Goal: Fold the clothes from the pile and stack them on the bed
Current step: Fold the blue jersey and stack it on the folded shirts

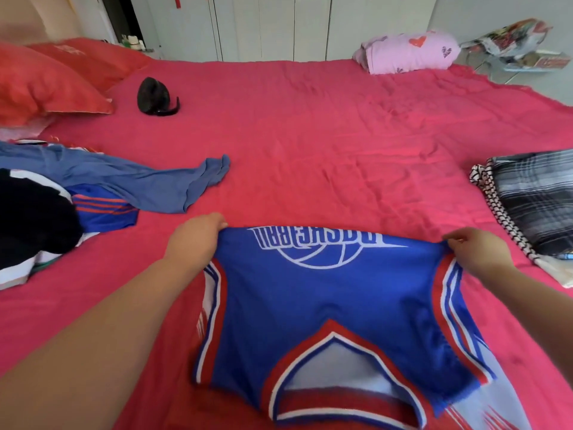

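Note:
A blue basketball jersey (325, 293) with red and white trim lies in front of me on the red bed (310, 144), neckline toward me, lettering upside down at its far folded edge. My left hand (195, 237) pinches the far left corner of that edge. My right hand (477, 249) pinches the far right corner. The fabric is stretched between them. A loose pile of clothes (62, 193) lies at the left: a blue garment, a black one, a blue piece with orange stripes. A stack of folded clothes (533, 206), plaid on top, sits at the right edge.
Red pillows (46, 82) lie at the far left. A black hair clip (156, 96) rests near them. A folded pink blanket with hearts (406, 52) sits at the far edge. White wardrobe doors (279, 23) stand behind the bed. Cluttered items (514, 45) are at the far right.

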Demonstrator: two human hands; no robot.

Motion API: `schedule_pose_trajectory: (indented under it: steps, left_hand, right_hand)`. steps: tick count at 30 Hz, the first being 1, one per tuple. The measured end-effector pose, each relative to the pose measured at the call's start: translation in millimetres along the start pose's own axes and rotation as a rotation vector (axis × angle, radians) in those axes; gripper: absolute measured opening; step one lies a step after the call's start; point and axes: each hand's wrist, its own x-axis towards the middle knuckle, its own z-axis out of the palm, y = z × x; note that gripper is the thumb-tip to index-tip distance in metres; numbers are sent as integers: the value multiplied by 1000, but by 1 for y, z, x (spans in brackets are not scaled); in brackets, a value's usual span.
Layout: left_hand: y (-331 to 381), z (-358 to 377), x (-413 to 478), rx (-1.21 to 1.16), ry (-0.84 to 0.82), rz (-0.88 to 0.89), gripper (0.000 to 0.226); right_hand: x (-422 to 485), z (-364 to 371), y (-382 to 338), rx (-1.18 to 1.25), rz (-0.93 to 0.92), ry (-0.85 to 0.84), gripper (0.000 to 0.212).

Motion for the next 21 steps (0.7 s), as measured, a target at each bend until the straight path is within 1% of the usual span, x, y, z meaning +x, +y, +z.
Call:
schedule_pose_trajectory:
  steps: [3, 5, 6, 7, 8, 9, 10, 11, 12, 13, 14, 15, 16, 17, 18, 19, 20, 21]
  left_hand:
    - [4, 5, 6, -31, -18, -73, 32]
    - [11, 11, -1, -19, 62, -42, 43]
    - [18, 14, -9, -52, 128, 18, 47]
    - [26, 16, -19, -97, 163, 101, 50]
    - [33, 19, -31, -134, 145, 191, 55]
    - [39, 23, -45, -131, 71, 267, 66]
    - [43, 27, -59, -75, -49, 316, 81]
    - [42, 33, -69, 7, -186, 314, 97]
    - [36, 39, -76, 79, -294, 266, 110]
    - [30, 43, -80, 122, -355, 196, 115]
    - [26, 43, -81, 145, -376, 127, 110]
    - [25, 40, -81, 166, -375, 72, 96]
    - [28, 35, -81, 190, -365, 38, 81]
    - [34, 29, -83, 204, -336, 26, 72]
    - [42, 24, -87, 201, -296, 35, 70]
    - [49, 21, -95, 182, -252, 71, 74]
    - [55, 20, -105, 151, -223, 125, 83]
    - [58, 20, -116, 123, -232, 171, 94]
  right_hand:
    - [3, 13, 0, 53, 54, -19, 29]
    - [0, 18, -3, 66, 51, 74, 39]
    - [-5, 20, -6, 46, -3, 138, 41]
    - [-13, 21, -11, 36, -103, 187, 41]
    - [-26, 23, -17, 33, -242, 193, 41]
    - [-40, 27, -20, 16, -397, 159, 45]
    - [-58, 30, -23, -57, -544, 110, 52]
    - [-73, 34, -23, -179, -655, 18, 62]
    - [-85, 36, -19, -316, -678, -117, 76]
    - [-92, 37, -11, -408, -626, -231, 91]
    - [-96, 36, -3, -469, -526, -313, 100]
    - [-97, 35, 3, -492, -461, -314, 98]
    - [-98, 33, 6, -500, -424, -294, 87]
    - [-102, 31, 5, -499, -412, -273, 72]
    - [-110, 26, -1, -490, -420, -236, 62]
    - [-117, 23, -7, -486, -436, -209, 60]
    - [-126, 20, -10, -454, -447, -222, 59]
    - [-134, 21, -8, -439, -482, -222, 57]
